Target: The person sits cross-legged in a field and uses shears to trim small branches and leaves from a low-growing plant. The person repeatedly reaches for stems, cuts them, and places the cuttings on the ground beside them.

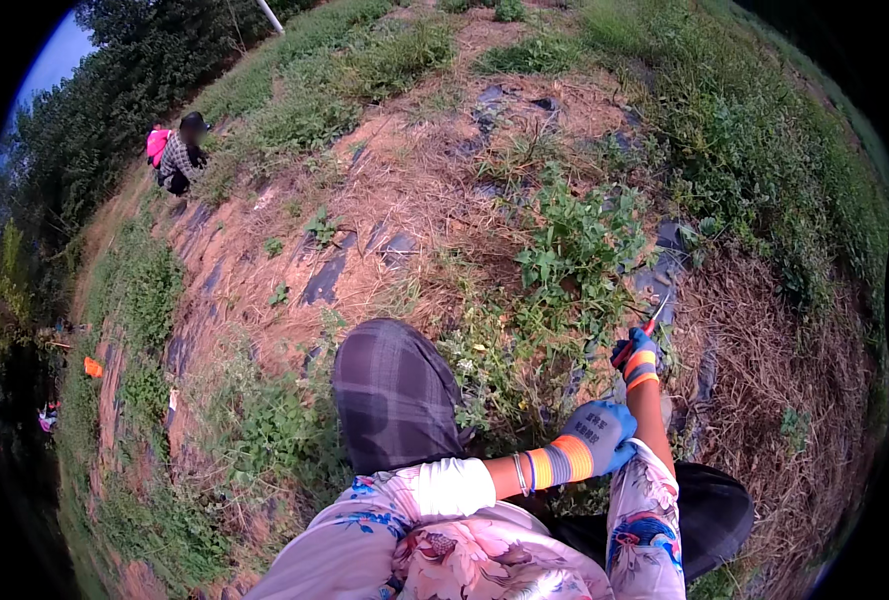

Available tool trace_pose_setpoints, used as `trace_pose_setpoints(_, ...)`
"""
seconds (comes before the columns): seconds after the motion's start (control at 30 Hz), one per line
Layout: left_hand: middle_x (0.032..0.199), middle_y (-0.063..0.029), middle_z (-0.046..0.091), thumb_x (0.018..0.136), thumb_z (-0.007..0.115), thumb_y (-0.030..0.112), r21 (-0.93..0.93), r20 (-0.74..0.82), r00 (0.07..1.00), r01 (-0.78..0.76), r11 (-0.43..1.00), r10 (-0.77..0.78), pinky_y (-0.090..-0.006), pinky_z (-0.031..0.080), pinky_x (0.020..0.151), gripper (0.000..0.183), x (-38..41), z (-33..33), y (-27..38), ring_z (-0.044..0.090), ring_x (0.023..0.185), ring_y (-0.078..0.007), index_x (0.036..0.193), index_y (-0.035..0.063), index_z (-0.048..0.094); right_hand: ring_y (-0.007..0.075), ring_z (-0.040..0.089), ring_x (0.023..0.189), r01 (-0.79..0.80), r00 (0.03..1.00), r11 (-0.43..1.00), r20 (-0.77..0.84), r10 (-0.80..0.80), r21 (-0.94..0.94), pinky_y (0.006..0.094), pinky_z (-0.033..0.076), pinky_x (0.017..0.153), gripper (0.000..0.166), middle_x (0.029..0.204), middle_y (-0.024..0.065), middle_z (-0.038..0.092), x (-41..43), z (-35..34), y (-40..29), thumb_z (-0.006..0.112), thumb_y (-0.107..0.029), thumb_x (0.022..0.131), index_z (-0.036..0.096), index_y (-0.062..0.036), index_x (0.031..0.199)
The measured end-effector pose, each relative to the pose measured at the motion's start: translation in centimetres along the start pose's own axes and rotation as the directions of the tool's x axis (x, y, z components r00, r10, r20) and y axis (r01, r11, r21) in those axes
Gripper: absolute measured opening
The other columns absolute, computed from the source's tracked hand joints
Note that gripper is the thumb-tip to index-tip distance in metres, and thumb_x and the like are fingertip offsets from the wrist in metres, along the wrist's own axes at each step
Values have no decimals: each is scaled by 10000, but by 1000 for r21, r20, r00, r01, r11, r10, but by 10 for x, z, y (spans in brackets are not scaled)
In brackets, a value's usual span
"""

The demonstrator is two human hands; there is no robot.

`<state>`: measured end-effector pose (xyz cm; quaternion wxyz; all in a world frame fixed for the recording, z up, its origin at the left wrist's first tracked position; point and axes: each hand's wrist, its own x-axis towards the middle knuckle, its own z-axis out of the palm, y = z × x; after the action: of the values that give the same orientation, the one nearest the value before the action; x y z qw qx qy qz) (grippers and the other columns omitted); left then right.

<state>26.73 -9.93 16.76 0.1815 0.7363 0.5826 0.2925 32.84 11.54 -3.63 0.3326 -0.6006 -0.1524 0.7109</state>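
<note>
My right hand (641,356), in a blue and grey work glove with an orange striped cuff, grips a red-handled bladed tool (650,325). Its narrow metal blade points up and away; whether it is scissors or a knife is hard to tell. My left hand (600,435), gloved alike, crosses over to my right forearm. Its fingers close on the cuff of the floral right sleeve (643,480), bunched below the elbow. A leafy green vine (579,240) grows just beyond the right hand. Low weeds with small pale flowers (482,360) stand between it and my knee.
Torn black plastic mulch film (328,277) shows through dry straw and soil. Dense weeds (782,165) rise at the right, above a bed of dry stalks (782,345). Another person (179,157) crouches far left. An orange object (93,367) lies among plants on the left.
</note>
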Motion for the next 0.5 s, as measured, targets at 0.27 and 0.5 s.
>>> trace_pose_setpoints(0.27,718,-103,529,669,568,244,67,42,997,66,996,-69,-398,434,601,175,7,-1,25,545,686,-287,701,74,543,222,477,464,308,946,884,17,-323,-351,346,376,419,177,557,66,478,10,-16,37,537,-181,739,498,-48,849)
trace_pose_setpoints(0.5,741,-69,550,678,579,267,283,98,993,28,959,-58,-373,433,562,177,5,12,14,561,677,-247,736,100,564,241,531,549,443,849,571,119,-515,-691,357,413,535,285,645,115,566,3,-15,69,560,-202,688,558,8,881)
